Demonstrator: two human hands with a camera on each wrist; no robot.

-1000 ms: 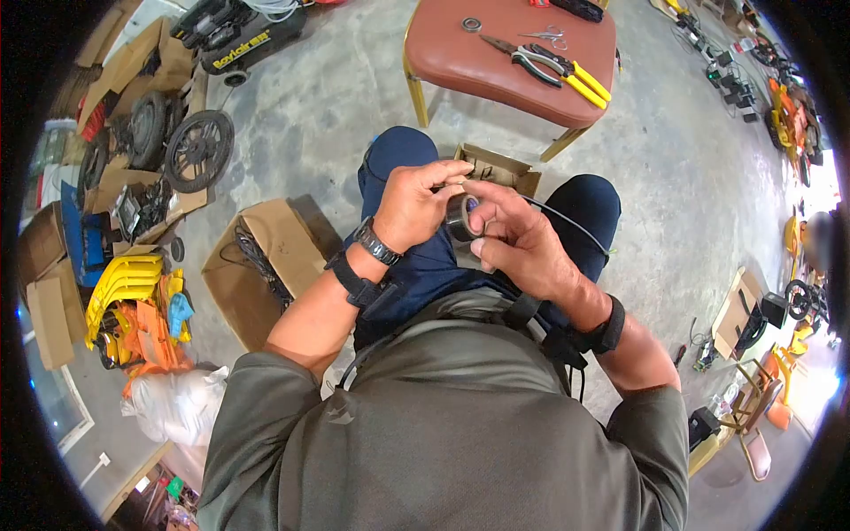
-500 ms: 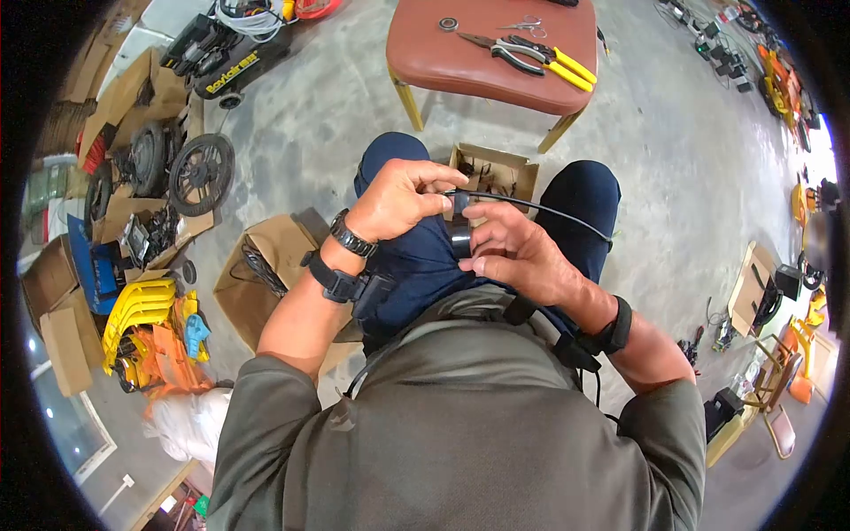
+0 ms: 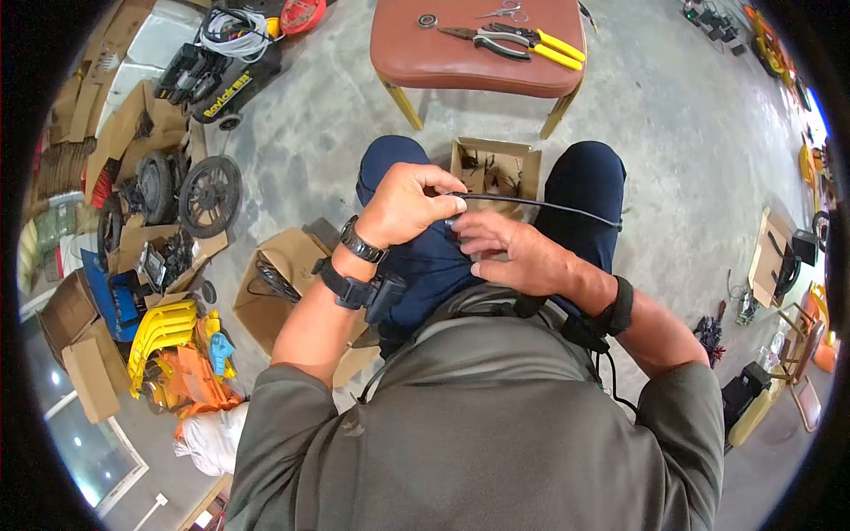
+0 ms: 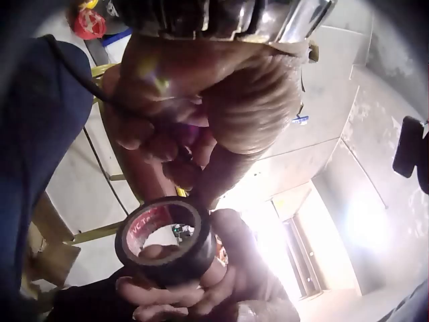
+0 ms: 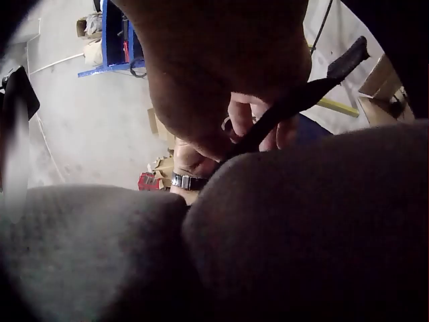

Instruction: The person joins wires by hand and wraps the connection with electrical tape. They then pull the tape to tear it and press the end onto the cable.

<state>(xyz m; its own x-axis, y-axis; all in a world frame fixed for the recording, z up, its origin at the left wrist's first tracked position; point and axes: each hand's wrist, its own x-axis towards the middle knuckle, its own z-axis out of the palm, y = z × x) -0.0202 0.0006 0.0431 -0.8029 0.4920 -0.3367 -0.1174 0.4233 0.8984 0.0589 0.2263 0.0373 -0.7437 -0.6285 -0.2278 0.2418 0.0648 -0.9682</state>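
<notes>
Thumb and fingers of my left hand (image 3: 405, 205) pinch the end of a thin black cable (image 3: 540, 203) above the lap; the cable runs right, over the other knee. Just below it, my right hand (image 3: 522, 252) holds a roll of black tape (image 4: 165, 238), its fingers curled round the roll in the left wrist view. The roll has a red printed inner core and sits close under the left fingertips. In the right wrist view the right hand (image 5: 221, 74) is dark, and a black strap crosses in front of it.
A brown padded stool (image 3: 478, 75) ahead bears yellow-handled pliers (image 3: 553, 51), scissors (image 3: 505, 12) and a small ring (image 3: 428, 20). An open carton (image 3: 496, 168) stands between the knees, a larger box (image 3: 292, 274) at the left. Wheels and yellow parts lie further left.
The right hand has turned and the tape roll, plain to see before, is mostly hidden in the head view. The cable now stretches straighter to the right. The view has shifted slightly.
</notes>
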